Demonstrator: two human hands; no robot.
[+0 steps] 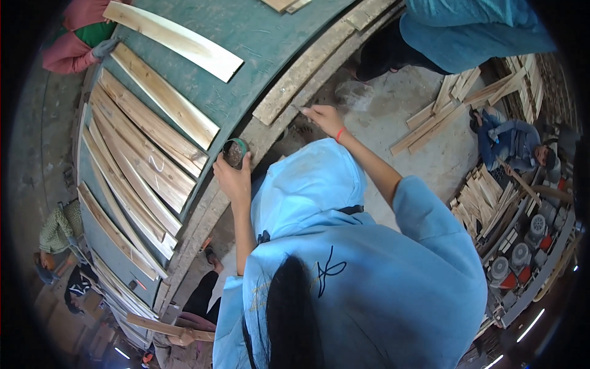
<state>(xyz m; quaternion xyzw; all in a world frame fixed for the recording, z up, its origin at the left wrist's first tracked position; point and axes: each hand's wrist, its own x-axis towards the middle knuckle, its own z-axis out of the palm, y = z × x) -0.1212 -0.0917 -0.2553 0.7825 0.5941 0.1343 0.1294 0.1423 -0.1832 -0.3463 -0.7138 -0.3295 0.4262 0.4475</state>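
My left hand (233,179) is closed around a small round green container (235,154) with brownish contents, at the wooden edge (258,144) of a long table. My right hand (322,119), with a red band at the wrist, pinches a small thin object (298,108), too small to make out, over that edge. Beside my left hand, several pale planks (141,147) lie side by side on the green tabletop (215,37). Higher up, a single plank (175,40) lies apart from them.
Co-workers surround the table: a gloved hand (106,48) at top left, people (58,240) lower left, a hand (184,337) on a plank below, a teal-clothed person (467,34) at top right. Rightward, a seated person (516,144) is among wood piles (482,203) and motors (522,252).
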